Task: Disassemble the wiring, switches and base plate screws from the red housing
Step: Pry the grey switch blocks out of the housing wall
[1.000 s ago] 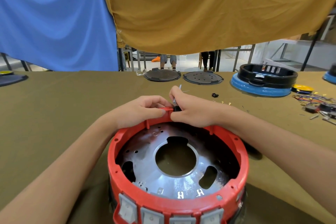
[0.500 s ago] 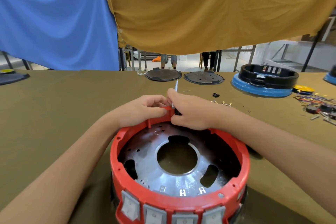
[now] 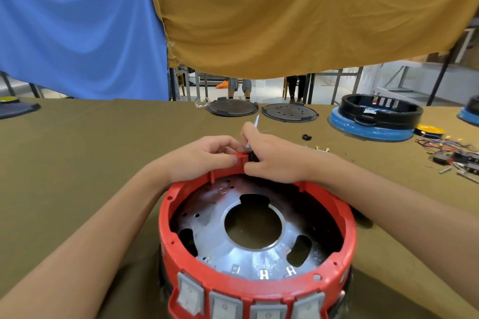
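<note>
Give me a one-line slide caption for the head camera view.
Both hands work at the far rim of the red housing: left hand pinches it, right hand holds a thin tool.

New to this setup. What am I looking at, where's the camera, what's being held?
No robot here: a person works bare-handed, and the single camera sits on their head, looking forward and down. A round red housing with a metal base plate inside stands on an olive-covered table. The left hand pinches the housing's far rim. The right hand grips a thin tool at a small black part there. Further back lie two dark round lids, a black-and-blue housing and loose wires.
</note>
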The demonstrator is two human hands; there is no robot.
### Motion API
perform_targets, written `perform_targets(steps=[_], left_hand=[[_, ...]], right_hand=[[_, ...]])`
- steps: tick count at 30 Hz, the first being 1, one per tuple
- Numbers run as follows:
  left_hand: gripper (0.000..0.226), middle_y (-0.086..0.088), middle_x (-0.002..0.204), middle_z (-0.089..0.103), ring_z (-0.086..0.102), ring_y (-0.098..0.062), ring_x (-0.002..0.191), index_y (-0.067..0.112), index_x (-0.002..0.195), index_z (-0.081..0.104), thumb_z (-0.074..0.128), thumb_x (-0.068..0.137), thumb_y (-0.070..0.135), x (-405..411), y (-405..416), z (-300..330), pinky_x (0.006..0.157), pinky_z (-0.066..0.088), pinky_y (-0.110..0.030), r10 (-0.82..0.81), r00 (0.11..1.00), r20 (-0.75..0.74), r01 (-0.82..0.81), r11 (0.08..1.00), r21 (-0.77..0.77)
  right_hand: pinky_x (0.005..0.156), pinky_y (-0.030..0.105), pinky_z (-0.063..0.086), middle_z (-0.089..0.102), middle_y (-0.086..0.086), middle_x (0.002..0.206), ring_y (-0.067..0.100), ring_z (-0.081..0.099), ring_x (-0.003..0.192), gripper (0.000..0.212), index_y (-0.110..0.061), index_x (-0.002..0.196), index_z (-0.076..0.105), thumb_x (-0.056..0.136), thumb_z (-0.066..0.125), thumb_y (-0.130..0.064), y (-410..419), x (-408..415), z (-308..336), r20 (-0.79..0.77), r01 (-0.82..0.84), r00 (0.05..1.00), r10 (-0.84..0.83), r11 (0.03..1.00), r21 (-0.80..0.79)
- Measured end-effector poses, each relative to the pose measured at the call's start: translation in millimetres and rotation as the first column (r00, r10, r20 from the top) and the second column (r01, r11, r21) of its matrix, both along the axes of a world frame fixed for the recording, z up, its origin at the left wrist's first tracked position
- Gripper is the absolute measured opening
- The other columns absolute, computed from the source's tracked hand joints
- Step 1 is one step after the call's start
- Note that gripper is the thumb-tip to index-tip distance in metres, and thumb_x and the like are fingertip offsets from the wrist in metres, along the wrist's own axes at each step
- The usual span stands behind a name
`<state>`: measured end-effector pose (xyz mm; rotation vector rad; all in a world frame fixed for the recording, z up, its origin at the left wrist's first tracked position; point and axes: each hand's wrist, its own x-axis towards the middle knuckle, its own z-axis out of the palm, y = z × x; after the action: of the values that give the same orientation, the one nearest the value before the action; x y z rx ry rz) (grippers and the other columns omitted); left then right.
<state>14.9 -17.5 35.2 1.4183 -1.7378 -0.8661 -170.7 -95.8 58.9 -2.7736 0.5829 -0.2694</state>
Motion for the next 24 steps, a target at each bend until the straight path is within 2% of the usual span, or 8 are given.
perform_targets(steps=[3,5,7,12,15,18,21,24], left_hand=[[0.026,0.002,0.099,0.073,0.070,-0.017,0.092,0.026,0.111,0.070,0.063,0.086,0.031,0.4,1.5,2.4,0.086,0.054,-0.031,0.024,0.999,0.040,-0.021,0.998,-0.057],[0.024,0.000,0.100,0.074,0.071,-0.019,0.090,0.028,0.108,0.073,0.066,0.085,0.028,0.4,2.9,3.2,0.084,0.055,-0.031,0.050,0.998,0.046,-0.046,0.994,-0.101],[0.023,0.000,0.098,0.075,0.072,-0.020,0.089,0.028,0.106,0.075,0.068,0.084,0.026,1.3,3.4,3.4,0.083,0.055,-0.028,0.070,0.997,0.036,-0.065,0.990,-0.128],[0.022,0.004,0.098,0.076,0.073,-0.017,0.090,0.029,0.105,0.076,0.071,0.084,0.024,6.0,4.2,8.0,0.088,0.054,-0.030,0.105,0.990,0.089,-0.091,0.985,-0.145],[0.021,0.007,0.096,0.075,0.073,-0.013,0.086,0.031,0.100,0.077,0.072,0.081,0.026,7.2,6.2,9.8,0.084,0.055,-0.027,0.167,0.980,0.107,-0.148,0.975,-0.167],[0.019,0.009,0.092,0.075,0.073,-0.010,0.080,0.030,0.099,0.076,0.070,0.086,0.017,6.4,6.5,9.5,0.073,0.053,-0.021,0.213,0.968,0.130,-0.189,0.966,-0.174],[0.022,0.010,0.092,0.073,0.070,-0.008,0.074,0.030,0.099,0.074,0.067,0.089,0.012,5.4,6.3,9.1,0.069,0.051,-0.021,0.238,0.960,0.150,-0.209,0.960,-0.184],[0.021,0.009,0.098,0.070,0.069,-0.010,0.076,0.033,0.106,0.072,0.067,0.092,0.019,4.0,6.6,8.9,0.070,0.051,-0.023,0.177,0.970,0.168,-0.153,0.978,-0.143]], right_hand=[[0.059,0.019,0.035,0.048,-0.003,0.078,0.010,0.041,0.064,0.029,-0.018,0.097,0.035,0.096,0.059,-0.033,-1.5,-4.1,1.9,0.200,0.046,0.976,-0.088,0.978,0.204],[0.069,0.030,0.044,0.055,0.000,0.078,0.010,0.050,0.066,0.015,-0.016,0.093,0.041,0.100,0.050,-0.025,-4.0,-10.2,4.6,0.433,0.025,0.868,-0.243,0.892,0.451],[0.068,0.031,0.048,0.060,0.000,0.074,0.011,0.056,0.065,0.015,-0.013,0.098,0.051,0.105,0.040,-0.020,-6.0,-16.8,7.1,0.526,0.006,0.776,-0.348,0.838,0.545],[0.060,0.014,0.037,0.053,-0.006,0.066,0.000,0.048,0.058,0.035,-0.023,0.123,0.064,0.108,0.033,-0.027,-3.6,-31.7,11.4,0.565,0.082,0.800,-0.204,0.969,0.234],[0.060,0.024,0.036,0.053,0.001,0.063,0.002,0.047,0.056,0.034,-0.021,0.111,0.072,0.107,0.038,-0.023,0.7,-39.6,14.6,0.556,0.076,0.815,-0.165,0.981,0.180],[0.056,0.034,0.041,0.059,0.001,0.063,0.017,0.050,0.056,0.028,-0.020,0.101,0.073,0.103,0.046,-0.015,5.6,-40.7,14.2,0.552,0.031,0.821,-0.146,0.977,0.212],[0.055,0.019,0.037,0.059,-0.010,0.060,0.006,0.048,0.054,0.020,-0.021,0.094,0.074,0.100,0.055,-0.016,5.3,-39.9,12.4,0.538,0.015,0.836,-0.108,0.985,0.174],[0.055,0.017,0.039,0.062,-0.011,0.062,0.004,0.051,0.054,0.010,-0.020,0.087,0.075,0.094,0.068,-0.024,2.4,-37.7,9.2,0.570,0.046,0.811,-0.132,0.985,0.164]])
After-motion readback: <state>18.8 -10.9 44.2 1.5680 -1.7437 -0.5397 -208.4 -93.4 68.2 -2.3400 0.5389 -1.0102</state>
